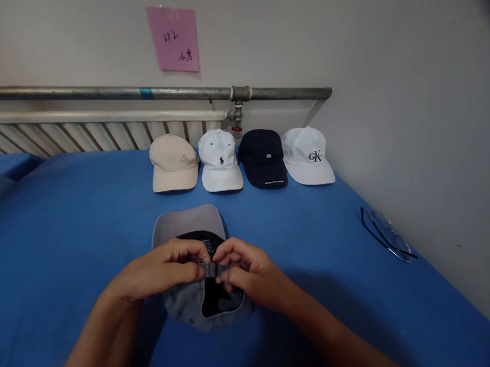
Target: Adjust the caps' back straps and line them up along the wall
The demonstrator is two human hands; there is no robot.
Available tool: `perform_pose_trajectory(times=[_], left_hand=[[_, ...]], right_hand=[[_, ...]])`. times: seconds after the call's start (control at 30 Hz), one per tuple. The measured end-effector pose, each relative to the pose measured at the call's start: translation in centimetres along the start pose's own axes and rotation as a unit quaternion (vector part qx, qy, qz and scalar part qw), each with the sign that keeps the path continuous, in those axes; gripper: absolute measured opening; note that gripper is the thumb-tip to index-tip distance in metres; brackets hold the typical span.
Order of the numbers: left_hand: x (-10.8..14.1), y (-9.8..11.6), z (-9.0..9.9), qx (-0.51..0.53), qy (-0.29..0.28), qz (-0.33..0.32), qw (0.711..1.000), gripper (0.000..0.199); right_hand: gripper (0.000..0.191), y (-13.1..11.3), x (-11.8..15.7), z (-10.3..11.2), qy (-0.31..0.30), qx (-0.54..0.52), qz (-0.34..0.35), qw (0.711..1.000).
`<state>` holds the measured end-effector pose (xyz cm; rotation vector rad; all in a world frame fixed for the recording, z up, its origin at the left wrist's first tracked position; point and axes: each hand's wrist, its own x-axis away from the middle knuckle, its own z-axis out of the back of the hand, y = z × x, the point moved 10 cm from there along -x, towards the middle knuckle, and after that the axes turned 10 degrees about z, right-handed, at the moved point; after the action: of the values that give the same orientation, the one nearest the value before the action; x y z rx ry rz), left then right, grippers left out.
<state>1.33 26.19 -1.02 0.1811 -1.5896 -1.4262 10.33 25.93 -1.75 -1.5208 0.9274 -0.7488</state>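
Observation:
A grey-blue baseball cap (pixel 186 303) lies upside down on the blue bedsheet, its brim (pixel 187 223) pointing away from me and its back opening towards me. Across that opening runs the cap's adjustment strap (pixel 210 270). My left hand (pixel 167 266) pinches the strap from the left, thumb below and fingers above. From the other side my right hand (pixel 250 269) grips the strap's right part between thumb and fingers. The fingertips of both hands nearly meet around the strap and partly hide it. A label shows inside the dark lining behind the fingers.
Behind stand a beige cap (pixel 173 163), a pale blue cap (pixel 221 160), a navy cap (pixel 262 157) and a white cap (pixel 307 155) in a row. Eyeglasses (pixel 389 238) lie near the right wall. A radiator (pixel 101 134) and metal pipe (pixel 98 93) run along the back wall.

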Motion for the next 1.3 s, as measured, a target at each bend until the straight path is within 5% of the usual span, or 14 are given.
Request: perform_pose_trajectory(times=[0.27, 0.73, 0.93, 1.07, 1.2, 1.3], left_hand=[[0.1, 0.1, 0.2, -0.001, 0.025, 0.006, 1.0, 0.007], [-0.9, 0.5, -1.0, 0.104, -0.014, -0.034, 0.994, 0.01], [-1.0, 0.4, -0.9, 0.137, -0.008, -0.046, 0.99, 0.012], [-0.9, 0.2, -0.3, 0.117, 0.013, -0.033, 0.992, 0.014], [-0.7, -0.4, 0.0, 0.066, 0.01, -0.002, 0.998, 0.018], [-0.6, -0.4, 0.2, 0.073, 0.015, -0.007, 0.997, 0.018]], right_hand=[[0.021, 0.3, -0.2, 1.1, 0.064, -0.043, -0.005, 0.997], [0.018, -0.9, 0.0, 0.4, 0.028, 0.038, 0.063, 0.997], [0.011, -2.7, 0.4, 1.3, 0.073, 0.137, 0.145, 0.977], [0.011, -1.8, 0.0, 2.1, 0.087, 0.1, 0.103, 0.986], [0.019, -1.8, -0.1, 1.8, 0.048, 0.112, 0.098, 0.988], [0.027, -3.0, 0.1, 0.8, -0.002, 0.196, 0.161, 0.967]])
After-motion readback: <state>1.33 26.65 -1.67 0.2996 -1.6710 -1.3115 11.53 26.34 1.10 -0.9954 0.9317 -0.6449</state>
